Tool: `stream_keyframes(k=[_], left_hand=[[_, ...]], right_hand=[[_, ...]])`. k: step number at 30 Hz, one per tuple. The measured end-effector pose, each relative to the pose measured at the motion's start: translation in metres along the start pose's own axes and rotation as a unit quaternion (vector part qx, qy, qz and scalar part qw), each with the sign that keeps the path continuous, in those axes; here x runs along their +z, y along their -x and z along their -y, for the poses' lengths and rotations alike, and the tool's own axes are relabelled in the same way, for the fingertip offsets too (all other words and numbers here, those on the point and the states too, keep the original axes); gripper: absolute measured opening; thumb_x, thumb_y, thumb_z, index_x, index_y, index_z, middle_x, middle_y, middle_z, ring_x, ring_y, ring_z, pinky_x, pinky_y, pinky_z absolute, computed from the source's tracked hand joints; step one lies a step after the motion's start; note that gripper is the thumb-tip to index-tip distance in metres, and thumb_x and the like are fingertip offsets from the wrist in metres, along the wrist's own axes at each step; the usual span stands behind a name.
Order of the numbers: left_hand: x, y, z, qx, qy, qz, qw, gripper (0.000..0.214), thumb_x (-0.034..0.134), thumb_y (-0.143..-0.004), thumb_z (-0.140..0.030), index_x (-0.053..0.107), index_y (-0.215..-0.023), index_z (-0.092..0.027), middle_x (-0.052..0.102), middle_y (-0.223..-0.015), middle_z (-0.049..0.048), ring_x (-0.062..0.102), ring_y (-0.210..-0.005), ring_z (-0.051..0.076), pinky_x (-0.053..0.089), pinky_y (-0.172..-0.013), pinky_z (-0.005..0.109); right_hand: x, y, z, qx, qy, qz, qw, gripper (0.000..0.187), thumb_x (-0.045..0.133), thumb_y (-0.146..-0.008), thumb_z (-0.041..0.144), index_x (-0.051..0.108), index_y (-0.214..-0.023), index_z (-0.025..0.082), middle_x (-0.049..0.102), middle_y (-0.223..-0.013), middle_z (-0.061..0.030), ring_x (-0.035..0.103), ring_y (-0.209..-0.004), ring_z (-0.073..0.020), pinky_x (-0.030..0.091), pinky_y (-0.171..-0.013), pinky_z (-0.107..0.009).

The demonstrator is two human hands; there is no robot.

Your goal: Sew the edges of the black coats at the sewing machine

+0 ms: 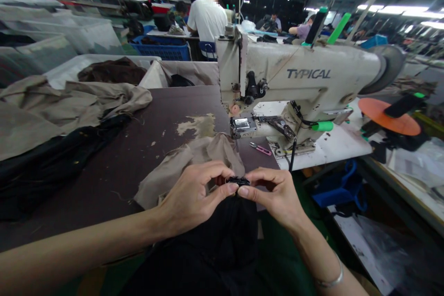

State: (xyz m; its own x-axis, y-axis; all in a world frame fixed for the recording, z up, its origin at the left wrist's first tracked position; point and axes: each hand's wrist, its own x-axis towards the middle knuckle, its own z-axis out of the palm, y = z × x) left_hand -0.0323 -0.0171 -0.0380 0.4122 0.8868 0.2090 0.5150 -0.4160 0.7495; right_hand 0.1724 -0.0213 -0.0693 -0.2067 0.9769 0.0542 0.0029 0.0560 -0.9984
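black cloth [208, 249] nearest | left hand [196, 194], right hand [274, 196]: fingers [231, 188] pinch black fastener [238, 181] from both sides | fastener lies crosswise, midway between hands, above cloth | sewing machine [298, 74] ahead on tabletop [156, 148]

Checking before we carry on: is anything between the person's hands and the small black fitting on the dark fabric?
Nothing visible stands in the way. The left hand and right hand pinch the small black fitting directly from either side. The beige cloth lies beyond it, not between.
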Motion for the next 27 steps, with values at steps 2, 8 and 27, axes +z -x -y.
stream_keyframes(k=[2,8,27], left_hand=[[0.002,0.001,0.002,0.001,0.011,-0.002,1.000,0.012,0.063,-0.090,-0.028,0.068,-0.086,-0.018,0.068,-0.082,-0.0011,0.062,-0.075,0.012,0.044,-0.069,0.022],[0.008,0.003,0.007,-0.014,0.043,-0.024,0.999,0.010,0.061,-0.092,-0.026,0.067,-0.089,-0.018,0.068,-0.081,-0.0016,0.062,-0.075,0.011,0.045,-0.070,0.022],[-0.051,0.043,0.025,-0.160,-0.133,-0.209,0.956,0.045,0.028,-0.104,-0.040,0.054,-0.078,-0.014,0.053,-0.070,-0.0008,0.048,-0.064,0.012,0.037,-0.056,0.022]], right_hand=[[0.001,0.000,-0.002,0.015,-0.010,-0.006,1.000,0.018,0.086,-0.064,0.021,0.079,-0.080,0.017,0.071,-0.075,-0.0024,0.061,-0.065,-0.0100,0.047,-0.060,-0.017],[0.002,-0.001,0.006,-0.002,0.052,-0.009,0.999,0.020,0.082,-0.071,0.030,0.076,-0.078,0.013,0.069,-0.072,-0.0027,0.058,-0.063,-0.0088,0.044,-0.059,-0.017],[0.084,-0.096,0.085,-0.224,0.244,0.196,0.923,0.037,0.067,-0.085,0.032,0.065,-0.056,0.009,0.041,-0.050,0.0029,0.033,-0.053,-0.0027,0.018,-0.051,-0.018]])
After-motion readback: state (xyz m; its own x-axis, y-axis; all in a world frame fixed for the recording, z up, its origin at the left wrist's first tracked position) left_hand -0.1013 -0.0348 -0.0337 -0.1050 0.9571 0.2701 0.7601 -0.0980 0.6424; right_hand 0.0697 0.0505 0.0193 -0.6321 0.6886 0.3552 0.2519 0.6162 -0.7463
